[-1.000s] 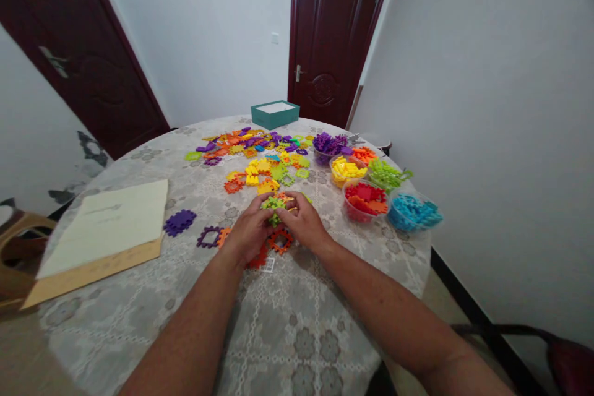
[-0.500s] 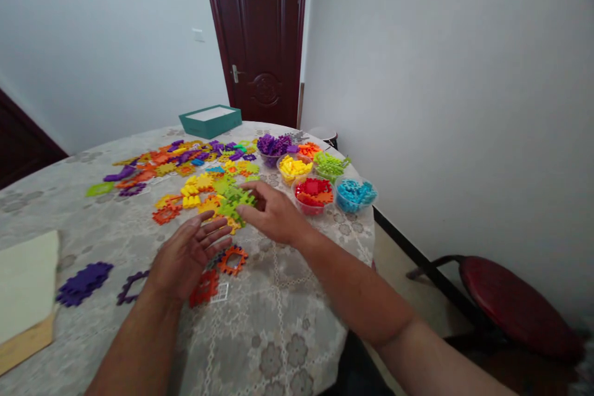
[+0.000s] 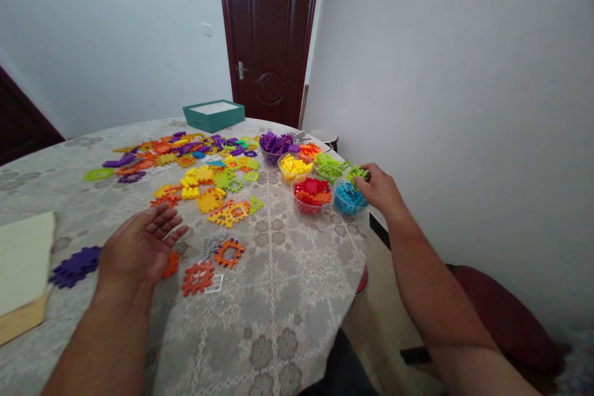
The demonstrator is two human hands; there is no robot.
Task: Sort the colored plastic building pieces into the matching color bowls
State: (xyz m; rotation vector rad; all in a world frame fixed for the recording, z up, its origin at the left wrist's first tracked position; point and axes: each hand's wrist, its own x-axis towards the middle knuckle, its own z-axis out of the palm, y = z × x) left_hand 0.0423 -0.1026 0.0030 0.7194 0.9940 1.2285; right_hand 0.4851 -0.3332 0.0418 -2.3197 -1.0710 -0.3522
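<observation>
My right hand (image 3: 378,187) is closed on several lime-green interlocking toy pieces (image 3: 356,174), held over the bowl of blue pieces (image 3: 349,197) at the table's right edge. Just left of them is a bowl of green pieces (image 3: 328,166). Palm up and fingers spread, my left hand (image 3: 142,241) hovers over the near left of the table with nothing in it. An orange piece (image 3: 171,264) is partly hidden behind this hand. Close by lie an orange square frame (image 3: 229,253) and a stack of red-orange pieces (image 3: 198,278).
A bowl of red pieces (image 3: 312,193), one of yellow pieces (image 3: 296,167) and one of purple pieces (image 3: 275,146) stand at the right. Mixed loose pieces (image 3: 167,158) cover the far left. A teal box (image 3: 214,116) sits at the back. A red stool (image 3: 503,309) is beside the table.
My right hand has carried the green pieces from the middle pile rightward to the bowls. My left hand has moved a little left, still spread.
</observation>
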